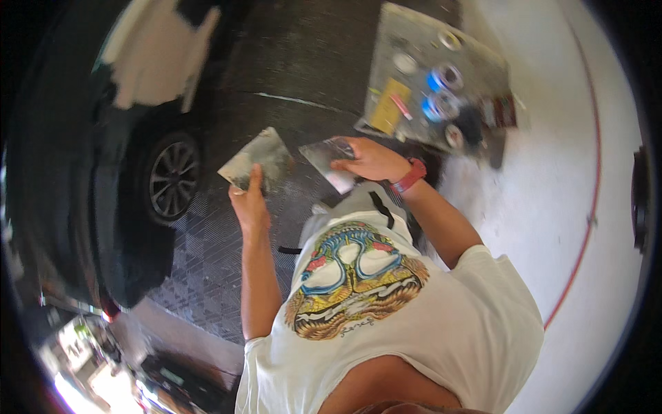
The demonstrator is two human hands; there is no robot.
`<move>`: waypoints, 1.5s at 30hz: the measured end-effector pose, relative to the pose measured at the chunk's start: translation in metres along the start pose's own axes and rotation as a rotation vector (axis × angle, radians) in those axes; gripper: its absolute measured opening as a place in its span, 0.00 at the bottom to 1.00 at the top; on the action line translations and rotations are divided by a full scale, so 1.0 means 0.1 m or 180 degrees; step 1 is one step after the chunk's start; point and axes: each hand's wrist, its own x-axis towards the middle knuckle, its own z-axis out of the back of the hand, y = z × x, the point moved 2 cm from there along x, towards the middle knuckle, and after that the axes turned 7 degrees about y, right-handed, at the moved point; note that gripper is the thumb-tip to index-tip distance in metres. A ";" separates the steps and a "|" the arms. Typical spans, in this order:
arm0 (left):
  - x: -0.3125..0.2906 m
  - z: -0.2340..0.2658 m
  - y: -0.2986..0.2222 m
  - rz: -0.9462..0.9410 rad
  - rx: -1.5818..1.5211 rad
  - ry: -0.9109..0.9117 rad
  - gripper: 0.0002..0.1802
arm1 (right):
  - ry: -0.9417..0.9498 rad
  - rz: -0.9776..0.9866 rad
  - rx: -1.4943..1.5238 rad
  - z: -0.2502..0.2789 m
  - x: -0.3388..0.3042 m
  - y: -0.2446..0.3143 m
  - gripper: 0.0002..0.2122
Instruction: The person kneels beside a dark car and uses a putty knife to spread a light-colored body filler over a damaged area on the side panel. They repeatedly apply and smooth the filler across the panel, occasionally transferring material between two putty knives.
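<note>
My left hand (249,205) grips the lower edge of a flat, square greyish plate (267,153), thumb on top and fingers mostly hidden beneath. Pale smears cover its surface. A thin, shiny rectangular spreader-like plate (323,159) is held in my right hand (378,160), which wears a red wristband. A small gap separates the two plates in front of my body. To the left stands a dark car (83,207) with a large beige filler-like patch (158,52) on its side.
A worn grey-topped table (420,52) at the far right bears blue-labelled round cans (439,108), tape-like rings (450,40), a yellow sheet (391,103) and a red-and-white tube (400,107). A red hose (594,221) runs along the white wall (538,207). The car's wheel (174,178) is at left.
</note>
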 end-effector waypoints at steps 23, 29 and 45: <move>-1.39 -1.39 0.86 0.2244 -0.0608 0.2354 0.27 | -0.4502 -0.1195 0.2885 -0.37 -3.59 -1.14 0.19; -1.94 -1.93 1.15 0.2574 -0.1305 0.2539 0.26 | -0.3403 -0.0878 0.4571 -0.41 -3.32 -0.86 0.17; -2.72 -2.59 0.65 -0.0755 0.0603 0.1784 0.37 | -0.3104 -0.0429 0.4550 0.04 -3.44 -0.70 0.21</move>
